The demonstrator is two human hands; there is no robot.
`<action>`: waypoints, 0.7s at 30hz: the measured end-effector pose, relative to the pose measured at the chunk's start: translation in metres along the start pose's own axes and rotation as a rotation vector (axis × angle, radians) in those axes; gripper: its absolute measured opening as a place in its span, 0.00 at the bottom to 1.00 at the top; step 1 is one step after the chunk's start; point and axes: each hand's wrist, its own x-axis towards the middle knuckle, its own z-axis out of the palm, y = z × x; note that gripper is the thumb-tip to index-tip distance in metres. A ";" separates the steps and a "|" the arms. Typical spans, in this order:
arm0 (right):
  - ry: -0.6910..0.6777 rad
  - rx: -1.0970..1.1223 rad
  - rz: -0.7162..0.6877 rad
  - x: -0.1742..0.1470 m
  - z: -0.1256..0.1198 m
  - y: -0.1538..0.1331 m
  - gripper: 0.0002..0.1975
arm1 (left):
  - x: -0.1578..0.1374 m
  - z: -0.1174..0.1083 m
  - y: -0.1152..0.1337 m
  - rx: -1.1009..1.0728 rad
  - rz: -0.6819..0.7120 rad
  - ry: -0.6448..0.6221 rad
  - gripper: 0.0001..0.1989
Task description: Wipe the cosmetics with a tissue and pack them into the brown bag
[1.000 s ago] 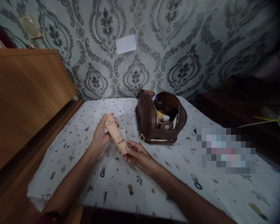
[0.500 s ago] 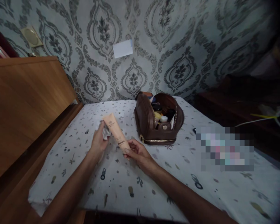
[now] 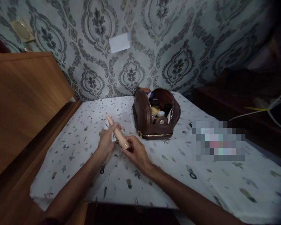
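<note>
A peach squeeze tube is held at a slant above the patterned cloth, its narrow edge turned toward me. My right hand grips its lower, cap end; the fingers hide the cap. My left hand is closed around the upper part, with a crumpled white tissue between its fingers and against the tube. Right of the hands stands a brown cosmetic bag, unzipped, with several bottles and jars inside, among them a white-lidded one.
The white patterned cloth covers the table. A pixelated blurred item lies at the right. A wooden panel borders the left side, the papered wall the back. A pale cable hangs at the right.
The tube has turned from showing its printed face to its narrow edge. My left hand has moved from beside it to close around it with the tissue. The view has shifted slightly.
</note>
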 end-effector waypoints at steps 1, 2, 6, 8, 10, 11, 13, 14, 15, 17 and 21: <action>0.001 0.029 0.016 0.000 0.001 0.001 0.15 | -0.005 0.001 -0.007 0.013 -0.008 -0.042 0.19; 0.001 0.057 0.031 0.000 0.002 0.002 0.15 | -0.009 0.001 -0.013 0.029 -0.028 -0.086 0.19; -0.033 0.074 0.016 0.002 -0.003 -0.007 0.12 | -0.020 -0.002 -0.026 0.090 -0.114 -0.153 0.20; -0.044 0.038 -0.016 0.004 -0.010 -0.016 0.07 | -0.016 -0.010 -0.022 0.162 -0.104 -0.133 0.19; -0.023 0.011 -0.025 0.007 -0.016 -0.024 0.05 | -0.013 -0.022 -0.017 0.280 -0.049 -0.162 0.18; -0.003 0.017 -0.016 0.008 -0.018 -0.027 0.07 | -0.013 -0.028 -0.015 0.357 -0.004 -0.202 0.17; 0.029 0.075 0.032 0.010 -0.019 -0.027 0.12 | -0.017 -0.038 -0.012 0.551 0.135 -0.285 0.16; 0.023 0.125 0.068 0.010 -0.018 -0.026 0.15 | -0.021 -0.042 -0.012 0.662 0.217 -0.315 0.16; 0.007 0.188 0.108 0.010 -0.016 -0.024 0.19 | -0.026 -0.044 -0.012 0.774 0.305 -0.327 0.17; -0.062 0.334 0.179 0.010 -0.012 -0.019 0.23 | -0.035 -0.047 -0.013 0.935 0.414 -0.335 0.19; -0.096 0.547 0.244 0.011 -0.011 -0.016 0.25 | -0.043 -0.046 -0.014 0.951 0.399 -0.399 0.19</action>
